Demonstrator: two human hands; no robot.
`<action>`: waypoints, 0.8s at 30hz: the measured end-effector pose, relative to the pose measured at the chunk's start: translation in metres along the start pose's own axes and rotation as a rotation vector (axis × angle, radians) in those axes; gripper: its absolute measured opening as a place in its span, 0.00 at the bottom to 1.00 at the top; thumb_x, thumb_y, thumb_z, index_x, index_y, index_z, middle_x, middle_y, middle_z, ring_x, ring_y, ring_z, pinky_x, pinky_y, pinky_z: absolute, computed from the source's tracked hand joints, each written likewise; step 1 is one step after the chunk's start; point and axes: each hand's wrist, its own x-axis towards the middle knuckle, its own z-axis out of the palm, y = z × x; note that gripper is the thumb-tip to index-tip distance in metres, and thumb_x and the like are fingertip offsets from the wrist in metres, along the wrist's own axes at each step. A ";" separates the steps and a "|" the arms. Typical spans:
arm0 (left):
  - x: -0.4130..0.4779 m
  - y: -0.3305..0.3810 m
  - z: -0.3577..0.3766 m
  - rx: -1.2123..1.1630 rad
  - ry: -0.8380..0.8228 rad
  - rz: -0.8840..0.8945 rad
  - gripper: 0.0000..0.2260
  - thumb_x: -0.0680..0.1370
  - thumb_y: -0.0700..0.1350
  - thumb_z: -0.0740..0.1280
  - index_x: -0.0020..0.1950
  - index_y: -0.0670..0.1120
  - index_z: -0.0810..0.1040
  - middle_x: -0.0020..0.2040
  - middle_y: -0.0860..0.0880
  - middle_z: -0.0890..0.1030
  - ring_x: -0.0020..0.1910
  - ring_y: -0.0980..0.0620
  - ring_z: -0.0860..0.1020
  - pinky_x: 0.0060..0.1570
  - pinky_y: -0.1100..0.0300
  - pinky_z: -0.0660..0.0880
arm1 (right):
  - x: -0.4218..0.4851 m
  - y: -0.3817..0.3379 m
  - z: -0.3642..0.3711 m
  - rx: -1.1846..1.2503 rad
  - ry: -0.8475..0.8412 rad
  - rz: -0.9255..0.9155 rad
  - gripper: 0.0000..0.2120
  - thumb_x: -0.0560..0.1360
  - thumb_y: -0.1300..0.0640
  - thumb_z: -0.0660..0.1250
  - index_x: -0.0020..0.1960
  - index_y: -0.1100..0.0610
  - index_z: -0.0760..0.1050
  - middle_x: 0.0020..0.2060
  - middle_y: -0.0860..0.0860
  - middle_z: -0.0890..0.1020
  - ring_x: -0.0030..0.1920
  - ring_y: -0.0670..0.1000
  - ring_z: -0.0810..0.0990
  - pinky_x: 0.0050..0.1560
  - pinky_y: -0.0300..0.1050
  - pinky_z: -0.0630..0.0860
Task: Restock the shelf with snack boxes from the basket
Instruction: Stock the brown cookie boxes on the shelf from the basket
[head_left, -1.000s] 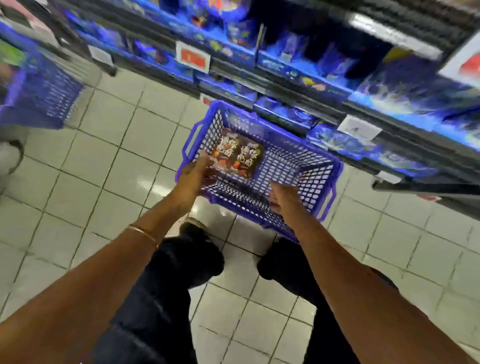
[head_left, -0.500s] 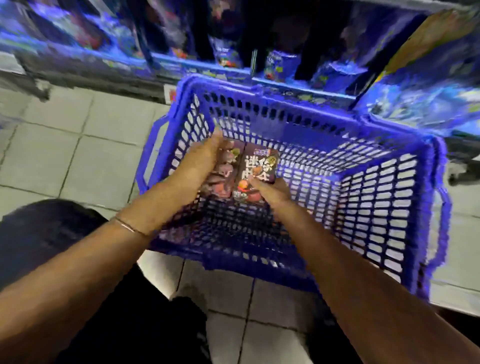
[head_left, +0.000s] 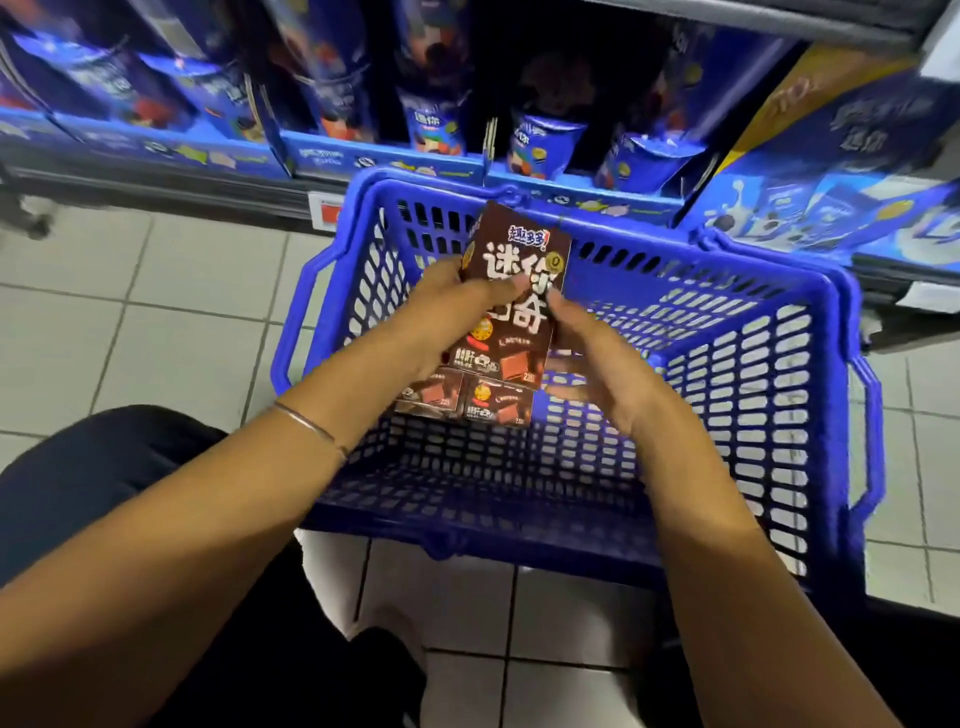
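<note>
- One long store shelf (head_left: 395, 158), stocked with blue snack packs (head_left: 535, 140), runs across the top of the view. The boxes belong there, though blur hides which gap suits them.
- The blue slotted plastic basket (head_left: 727, 270) stands on the pale tiled floor (head_left: 182, 312), just below the shelf edge.
- Three brown cardboard snack boxes, as far as I can tell, are held together above the basket's bottom: one tall box (head_left: 519, 280) facing up, with two lower boxes (head_left: 498, 402) showing beneath it.
- The left hand (head_left: 447, 312) grips the stack's left side with its thumb across the front. The right hand (head_left: 597, 364) pinches the right edge with curled fingers (head_left: 566, 312).
- To do this step well, squeeze evenly from both sides so the lower boxes cannot slip out. Clear the basket rim before swinging towards the shelf.
</note>
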 end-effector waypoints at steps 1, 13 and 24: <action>0.001 0.003 -0.006 0.018 0.009 0.017 0.09 0.77 0.46 0.79 0.53 0.50 0.81 0.47 0.49 0.90 0.51 0.46 0.88 0.54 0.47 0.84 | 0.009 0.003 -0.004 0.076 0.073 0.051 0.23 0.70 0.29 0.67 0.51 0.45 0.85 0.50 0.45 0.87 0.50 0.49 0.87 0.46 0.49 0.80; -0.014 -0.003 -0.029 -0.046 0.024 0.003 0.07 0.78 0.43 0.78 0.50 0.48 0.81 0.39 0.50 0.89 0.37 0.51 0.88 0.32 0.58 0.83 | 0.084 0.073 0.051 -0.524 0.425 0.250 0.31 0.75 0.43 0.70 0.70 0.61 0.69 0.65 0.61 0.77 0.62 0.62 0.80 0.63 0.55 0.78; -0.014 -0.001 -0.037 -0.006 0.107 0.031 0.20 0.78 0.53 0.77 0.66 0.46 0.78 0.54 0.47 0.88 0.50 0.47 0.88 0.49 0.50 0.86 | 0.012 0.023 0.001 0.178 0.442 0.023 0.17 0.72 0.57 0.78 0.53 0.57 0.72 0.38 0.52 0.87 0.38 0.52 0.87 0.38 0.47 0.84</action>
